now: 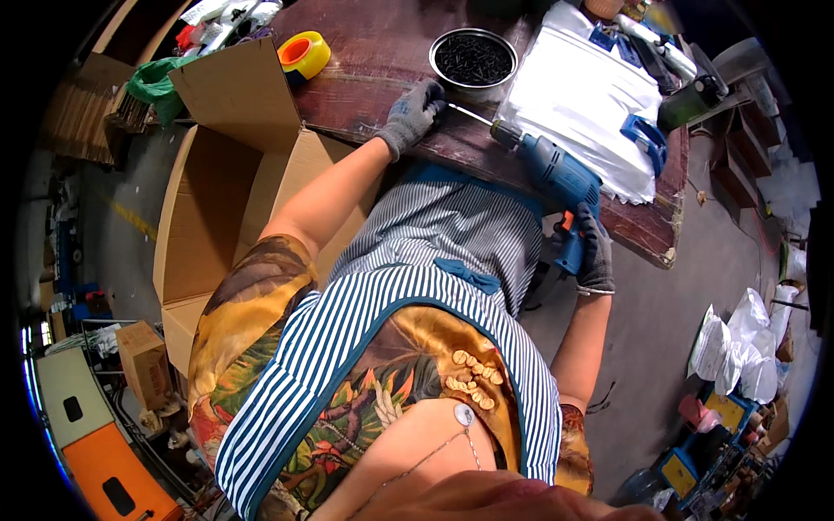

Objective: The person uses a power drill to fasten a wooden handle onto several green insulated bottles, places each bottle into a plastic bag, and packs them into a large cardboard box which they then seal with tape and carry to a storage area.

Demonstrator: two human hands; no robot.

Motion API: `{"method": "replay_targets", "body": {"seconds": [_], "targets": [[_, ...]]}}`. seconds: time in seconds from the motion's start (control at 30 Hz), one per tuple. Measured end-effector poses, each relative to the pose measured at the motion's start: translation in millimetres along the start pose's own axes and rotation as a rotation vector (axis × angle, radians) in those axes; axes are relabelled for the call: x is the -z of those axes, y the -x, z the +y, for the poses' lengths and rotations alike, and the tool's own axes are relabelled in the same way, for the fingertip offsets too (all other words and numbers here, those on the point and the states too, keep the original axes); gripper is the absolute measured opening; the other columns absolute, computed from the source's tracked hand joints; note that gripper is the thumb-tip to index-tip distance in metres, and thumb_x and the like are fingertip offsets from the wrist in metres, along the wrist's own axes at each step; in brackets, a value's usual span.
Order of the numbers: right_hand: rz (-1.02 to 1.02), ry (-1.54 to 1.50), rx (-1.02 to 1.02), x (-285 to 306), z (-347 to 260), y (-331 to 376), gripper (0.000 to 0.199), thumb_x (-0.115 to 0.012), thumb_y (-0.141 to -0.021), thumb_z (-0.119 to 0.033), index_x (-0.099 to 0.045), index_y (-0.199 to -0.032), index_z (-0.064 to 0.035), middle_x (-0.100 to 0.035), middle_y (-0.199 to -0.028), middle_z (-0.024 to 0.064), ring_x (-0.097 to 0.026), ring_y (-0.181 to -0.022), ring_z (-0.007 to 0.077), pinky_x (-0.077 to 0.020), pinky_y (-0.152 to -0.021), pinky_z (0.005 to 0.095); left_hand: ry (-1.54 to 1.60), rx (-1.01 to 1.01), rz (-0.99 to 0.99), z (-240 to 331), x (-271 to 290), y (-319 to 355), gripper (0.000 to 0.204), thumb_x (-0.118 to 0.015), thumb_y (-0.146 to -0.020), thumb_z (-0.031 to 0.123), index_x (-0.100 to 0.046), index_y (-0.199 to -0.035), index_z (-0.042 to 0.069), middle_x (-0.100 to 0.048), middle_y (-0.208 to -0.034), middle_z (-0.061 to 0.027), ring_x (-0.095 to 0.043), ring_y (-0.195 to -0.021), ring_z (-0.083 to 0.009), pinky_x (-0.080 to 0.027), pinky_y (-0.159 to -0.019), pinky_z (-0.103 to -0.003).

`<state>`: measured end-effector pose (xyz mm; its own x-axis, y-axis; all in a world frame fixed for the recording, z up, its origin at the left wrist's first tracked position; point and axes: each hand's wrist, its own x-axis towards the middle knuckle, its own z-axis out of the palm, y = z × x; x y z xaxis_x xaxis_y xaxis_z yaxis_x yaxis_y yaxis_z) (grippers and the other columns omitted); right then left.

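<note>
My right hand (592,252), in a grey glove, is wrapped round the handle of a blue power drill (556,169) with an orange trigger. From its chuck a long thin bit (470,115) points left over the table's near edge. At the bit's tip, the gloved fingers of my left hand (412,118) are pinched together; whatever they hold is too small to make out. Just beyond sits a round metal bowl (473,59) full of small black screws. A stack of white plastic sheets or bags (578,95) lies to the right, beyond the drill.
An open cardboard box (208,208) stands left of me against the dark red table (365,52). A yellow tape roll (304,56) lies at the table's left, a blue tape dispenser (645,143) at its right. White bags (738,347) and bins lie on the right floor.
</note>
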<state>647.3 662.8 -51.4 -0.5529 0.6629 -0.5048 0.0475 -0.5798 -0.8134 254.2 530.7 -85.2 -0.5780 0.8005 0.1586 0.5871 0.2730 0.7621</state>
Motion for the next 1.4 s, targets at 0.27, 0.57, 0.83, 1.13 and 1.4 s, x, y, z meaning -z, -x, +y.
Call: {"method": "replay_targets", "body": {"seconds": [0.27, 0.57, 0.83, 1.13, 1.4], "targets": [[-0.092, -0.030, -0.024, 6.1, -21.6, -6.9, 0.039, -0.069, -0.093, -0.033, -0.060, -0.107, 0.0015, -0.068, -0.083, 0.0130, -0.065, -0.060, 0.0213, -0.0560, -0.052, 0.0317, 0.148, -0.070, -0.147, 0.5, 11.0, -1.9, 0.020, -0.063, -0.091, 0.008, -0.057, -0.110, 0.005, -0.064, -0.098, -0.0079, -0.060, -0.089, -0.0157, -0.049, -0.085, -0.030], [0.003, -0.027, 0.150, 12.8, 38.8, -32.1, 0.035, -0.065, -0.095, -0.035, -0.060, -0.110, -0.0035, -0.065, -0.081, 0.0080, -0.064, -0.060, 0.0202, -0.0546, -0.050, 0.0314, -0.173, -0.242, 0.305, 17.7, 7.8, 27.2, 0.033, -0.066, -0.083, 0.012, -0.059, -0.115, 0.004, -0.060, -0.111, -0.0169, -0.059, -0.106, -0.0356, -0.047, -0.095, -0.040], [0.099, -0.037, 0.028, -11.9, -3.5, 18.5, 0.036, -0.064, -0.096, -0.032, -0.059, -0.116, -0.0020, -0.064, -0.087, 0.0083, -0.062, -0.061, 0.0195, -0.0527, -0.050, 0.0309, -0.605, -0.531, 0.297, 98.9, 90.5, 43.8, 0.053, -0.072, -0.081, 0.023, -0.056, -0.130, 0.014, -0.053, -0.132, -0.0132, -0.051, -0.122, -0.0327, -0.041, -0.103, -0.048], [0.131, -0.026, -0.032, 15.6, 3.0, 35.2, 0.042, -0.061, -0.095, -0.041, -0.054, -0.114, -0.0032, -0.062, -0.076, 0.0126, -0.058, -0.053, 0.0226, -0.0485, -0.047, 0.0331, -0.724, 0.096, 0.918, -78.3, 449.3, -82.6, 0.039, -0.065, -0.088, 0.038, -0.064, -0.120, 0.015, -0.065, -0.118, -0.0161, -0.060, -0.111, -0.0376, -0.048, -0.093, -0.047], [0.137, 0.031, -0.155, -31.0, -3.5, -5.1, 0.050, -0.061, -0.092, -0.049, -0.056, -0.112, -0.0031, -0.062, -0.077, 0.0127, -0.059, -0.057, 0.0238, -0.0491, -0.050, 0.0341, -0.244, 0.440, 0.616, -316.4, 531.3, -7.3, 0.040, -0.062, -0.092, 0.033, -0.062, -0.125, 0.011, -0.065, -0.125, -0.0134, -0.061, -0.113, -0.0300, -0.046, -0.098, -0.038]]}}
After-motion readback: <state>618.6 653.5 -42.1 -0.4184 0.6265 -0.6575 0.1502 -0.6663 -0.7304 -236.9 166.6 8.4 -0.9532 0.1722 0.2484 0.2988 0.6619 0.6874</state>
